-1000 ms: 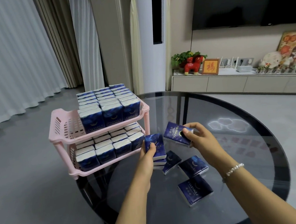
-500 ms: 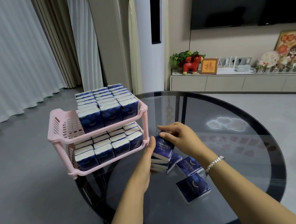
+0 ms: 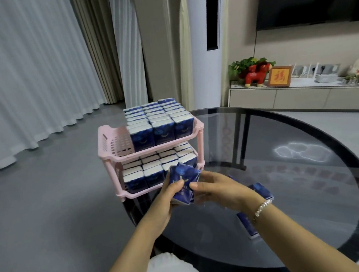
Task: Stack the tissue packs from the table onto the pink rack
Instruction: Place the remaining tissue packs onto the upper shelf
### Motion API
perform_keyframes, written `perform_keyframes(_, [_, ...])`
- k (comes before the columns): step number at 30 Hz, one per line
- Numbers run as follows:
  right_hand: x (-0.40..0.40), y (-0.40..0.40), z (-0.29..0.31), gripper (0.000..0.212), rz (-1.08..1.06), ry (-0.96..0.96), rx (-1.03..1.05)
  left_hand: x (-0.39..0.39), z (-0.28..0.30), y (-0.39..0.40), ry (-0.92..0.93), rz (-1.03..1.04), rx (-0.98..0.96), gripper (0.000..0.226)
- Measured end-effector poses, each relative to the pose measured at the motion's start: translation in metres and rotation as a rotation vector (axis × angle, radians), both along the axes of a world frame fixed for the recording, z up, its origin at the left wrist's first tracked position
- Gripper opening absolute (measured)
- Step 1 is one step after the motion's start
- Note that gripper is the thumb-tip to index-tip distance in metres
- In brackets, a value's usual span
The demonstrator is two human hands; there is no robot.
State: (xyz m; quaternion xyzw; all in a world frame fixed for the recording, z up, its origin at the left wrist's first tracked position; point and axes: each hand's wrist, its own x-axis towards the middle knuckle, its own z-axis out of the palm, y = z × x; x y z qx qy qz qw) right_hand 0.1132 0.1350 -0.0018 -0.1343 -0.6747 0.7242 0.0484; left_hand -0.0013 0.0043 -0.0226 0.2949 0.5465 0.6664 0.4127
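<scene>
A two-tier pink rack (image 3: 109,142) stands at the left edge of the round dark glass table (image 3: 308,167). Both tiers hold rows of upright blue tissue packs (image 3: 162,131). My left hand (image 3: 169,197) and my right hand (image 3: 219,190) together grip a small stack of blue tissue packs (image 3: 184,184), lifted just in front of the rack's lower tier. Two more packs lie on the glass by my right wrist: one (image 3: 261,190) behind it, one (image 3: 247,224) partly hidden below the bracelet.
The table rim curves round on the right and near side. Grey floor and white curtains (image 3: 26,84) lie to the left. A low TV cabinet (image 3: 302,97) with ornaments stands along the far wall under a dark screen.
My right hand brought its pack onto the pile by my left hand. Both hands then lifted the gathered stack off the glass toward the rack's lower tier.
</scene>
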Motion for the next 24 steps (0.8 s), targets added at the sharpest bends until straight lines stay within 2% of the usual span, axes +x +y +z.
perform_keyframes(2, [-0.003,0.003,-0.003,0.069,-0.011,-0.007,0.066,-0.008,-0.005,-0.006,0.053,-0.044,-0.042,0.087])
perform_keyframes(4, [-0.002,0.006,-0.005,0.086,0.002,-0.052,0.205,-0.019,-0.005,-0.014,0.194,-0.148,-0.142,0.096])
perform_keyframes(8, [-0.001,0.006,-0.014,0.105,0.09,-0.113,0.49,-0.031,-0.01,-0.023,0.553,-0.318,-0.45,0.122])
perform_keyframes(10, [-0.001,0.005,-0.02,0.11,0.115,-0.119,0.58,-0.027,-0.011,-0.025,0.674,-0.342,-0.556,0.122])
perform_keyframes(14, [0.003,0.006,-0.023,0.112,0.111,-0.117,0.627,-0.027,-0.013,-0.027,0.694,-0.349,-0.608,0.115])
perform_keyframes(20, [0.001,0.007,-0.02,0.105,0.111,-0.106,0.642,-0.018,-0.015,-0.02,0.583,-0.349,-0.575,0.113])
perform_keyframes(24, [0.0,0.009,-0.022,0.091,0.074,-0.082,0.591,-0.018,-0.019,-0.02,0.684,-0.278,-0.548,0.106])
